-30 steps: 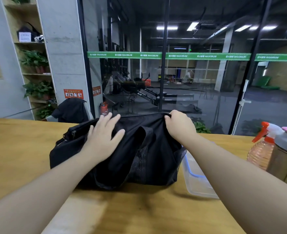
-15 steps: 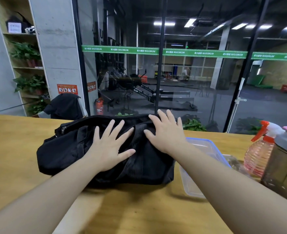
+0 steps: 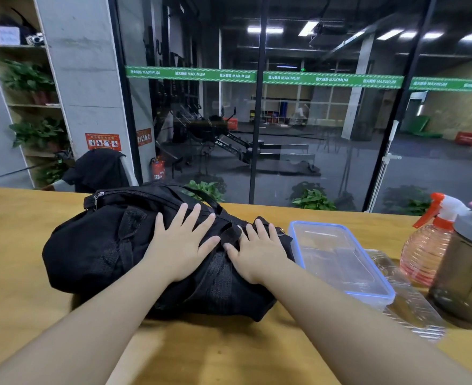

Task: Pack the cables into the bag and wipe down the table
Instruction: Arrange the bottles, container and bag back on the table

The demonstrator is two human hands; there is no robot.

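Head view: both palms flat on the bag, packing looks done.

Black bag point(image 3: 98, 245) lies at centre-left of the wooden table point(image 3: 12, 234), and it has slid leftward over the last second, uncovering the clear blue-rimmed box point(image 3: 340, 259) at right. Left hand point(image 3: 179, 245) and right hand point(image 3: 257, 254) press on top, fingers spread and straight, gripping nothing; a second ago the right one clutched the bag's edge. No cables visible, so wiping likely comes next. Spray bottle point(image 3: 426, 245) waits far right.
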